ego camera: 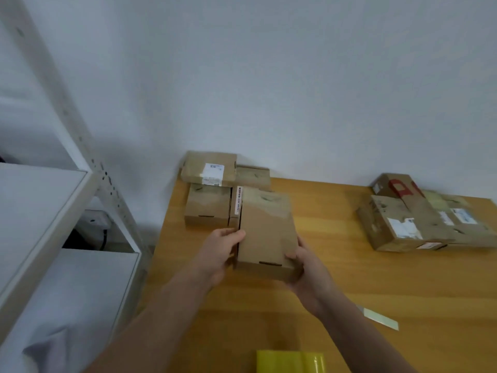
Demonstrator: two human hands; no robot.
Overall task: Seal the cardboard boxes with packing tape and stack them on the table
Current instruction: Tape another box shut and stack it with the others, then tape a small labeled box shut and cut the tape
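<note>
Cardboard box (pixel 266 232) being gripped at its near end, left hand (pixel 220 251) being curled round the left edge, right hand (pixel 309 270) being wrapped round the near right corner, long axis being pointed toward the wall, slotted end being turned toward the person, box being kept over the table (pixel 349 278), just beside the stacked boxes (pixel 208 170).

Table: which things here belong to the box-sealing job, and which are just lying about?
Job: held box, gripped by left hand and right hand; small boxes stacked at the back; large boxes on the right; table.

Lying about: pale strip, yellow thing at the near edge (unclear what either is), shelf.
</note>
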